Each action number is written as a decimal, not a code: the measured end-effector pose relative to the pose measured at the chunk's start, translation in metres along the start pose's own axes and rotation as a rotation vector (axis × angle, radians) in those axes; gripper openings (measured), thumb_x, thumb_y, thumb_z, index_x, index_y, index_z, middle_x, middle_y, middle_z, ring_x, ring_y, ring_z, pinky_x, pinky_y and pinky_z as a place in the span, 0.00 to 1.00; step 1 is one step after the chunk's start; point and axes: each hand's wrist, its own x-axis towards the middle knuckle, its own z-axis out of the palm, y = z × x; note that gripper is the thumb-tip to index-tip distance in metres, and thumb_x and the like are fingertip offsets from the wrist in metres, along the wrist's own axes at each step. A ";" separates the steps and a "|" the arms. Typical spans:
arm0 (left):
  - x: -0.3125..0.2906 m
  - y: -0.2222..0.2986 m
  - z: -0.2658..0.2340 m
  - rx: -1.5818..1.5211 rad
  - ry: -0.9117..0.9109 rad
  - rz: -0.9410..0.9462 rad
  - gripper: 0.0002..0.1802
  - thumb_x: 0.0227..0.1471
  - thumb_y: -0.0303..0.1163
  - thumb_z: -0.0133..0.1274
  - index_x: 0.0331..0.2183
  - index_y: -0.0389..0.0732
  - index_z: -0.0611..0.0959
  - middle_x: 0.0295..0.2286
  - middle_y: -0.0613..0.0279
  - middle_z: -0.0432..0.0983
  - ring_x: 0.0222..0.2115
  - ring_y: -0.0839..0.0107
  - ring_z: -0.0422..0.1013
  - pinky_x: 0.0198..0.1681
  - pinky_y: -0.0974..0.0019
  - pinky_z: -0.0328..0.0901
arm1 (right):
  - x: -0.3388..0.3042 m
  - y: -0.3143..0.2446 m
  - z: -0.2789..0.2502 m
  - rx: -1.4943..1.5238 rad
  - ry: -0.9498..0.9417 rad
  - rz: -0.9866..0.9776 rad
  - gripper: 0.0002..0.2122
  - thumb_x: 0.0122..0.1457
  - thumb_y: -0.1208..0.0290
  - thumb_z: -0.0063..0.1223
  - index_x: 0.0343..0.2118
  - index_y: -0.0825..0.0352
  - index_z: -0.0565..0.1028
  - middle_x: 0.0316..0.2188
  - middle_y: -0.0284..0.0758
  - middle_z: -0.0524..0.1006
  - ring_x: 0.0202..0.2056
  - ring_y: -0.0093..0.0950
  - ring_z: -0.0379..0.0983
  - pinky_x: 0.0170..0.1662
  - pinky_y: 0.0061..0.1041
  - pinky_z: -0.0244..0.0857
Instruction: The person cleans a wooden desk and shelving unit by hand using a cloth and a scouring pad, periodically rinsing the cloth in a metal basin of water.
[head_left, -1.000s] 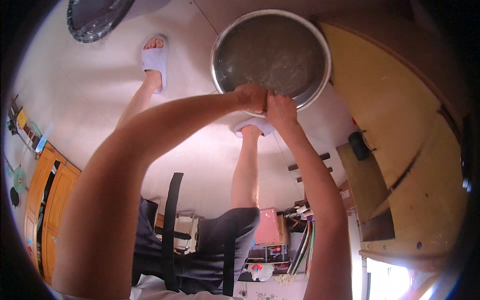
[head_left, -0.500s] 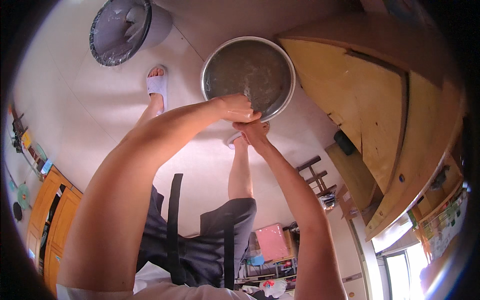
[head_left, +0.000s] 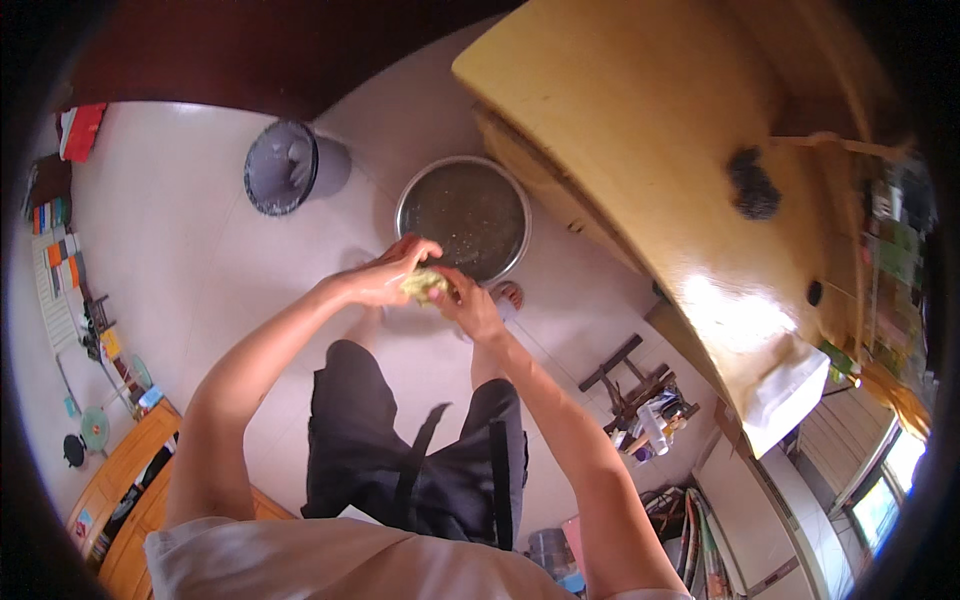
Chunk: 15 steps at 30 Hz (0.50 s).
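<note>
Both hands meet at centre: left hand [head_left: 385, 275] and right hand [head_left: 470, 305] fingers clamped on green lump [head_left: 424, 285]. Basin [head_left: 463, 218] at 12, bin [head_left: 283, 167] at 10.

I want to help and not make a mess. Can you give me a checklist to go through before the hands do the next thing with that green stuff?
1. Both hands on the green lump: ok, left hand and right hand pinch it together.
2. Round metal basin close below the hands: ok, on the floor just beyond them.
3. Basin has room: cannot tell, the inside looks dark and speckled.
4. Grey bin within reach: ok, standing left of the basin.
5. Wooden table out of the way: ok, off to the right.
</note>
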 end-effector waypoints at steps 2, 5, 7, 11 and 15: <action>-0.032 0.033 -0.015 -0.292 0.031 0.008 0.37 0.36 0.20 0.53 0.49 0.41 0.57 0.44 0.55 0.57 0.49 0.63 0.57 0.53 0.64 0.54 | -0.021 -0.043 -0.018 -0.009 -0.021 -0.029 0.22 0.49 0.62 0.58 0.45 0.67 0.68 0.33 0.43 0.73 0.35 0.40 0.71 0.39 0.34 0.64; -0.055 0.063 -0.022 -0.657 0.171 -0.060 0.31 0.34 0.19 0.54 0.45 0.42 0.65 0.40 0.66 0.64 0.43 0.74 0.62 0.47 0.70 0.59 | -0.049 -0.077 -0.041 -0.191 0.178 -0.372 0.22 0.41 0.70 0.63 0.41 0.65 0.70 0.43 0.41 0.68 0.45 0.39 0.63 0.47 0.36 0.58; -0.077 0.088 -0.026 -0.848 0.287 -0.044 0.28 0.36 0.23 0.58 0.42 0.43 0.67 0.36 0.68 0.65 0.40 0.78 0.63 0.44 0.71 0.60 | -0.062 -0.126 -0.045 -0.218 0.235 -0.422 0.22 0.38 0.72 0.63 0.39 0.65 0.70 0.45 0.39 0.67 0.47 0.38 0.60 0.50 0.36 0.56; -0.052 0.130 -0.019 -0.827 0.567 0.150 0.25 0.39 0.30 0.62 0.40 0.41 0.68 0.36 0.68 0.65 0.39 0.77 0.63 0.41 0.71 0.61 | -0.088 -0.186 -0.078 -0.335 0.374 -0.382 0.21 0.41 0.72 0.61 0.41 0.66 0.70 0.44 0.40 0.67 0.47 0.40 0.60 0.50 0.35 0.56; -0.050 0.176 -0.041 -0.897 0.460 0.295 0.30 0.36 0.34 0.66 0.40 0.41 0.68 0.35 0.67 0.67 0.38 0.77 0.64 0.42 0.72 0.60 | -0.117 -0.216 -0.110 -0.092 0.384 -0.230 0.13 0.52 0.69 0.54 0.39 0.70 0.74 0.38 0.41 0.71 0.39 0.32 0.68 0.42 0.27 0.62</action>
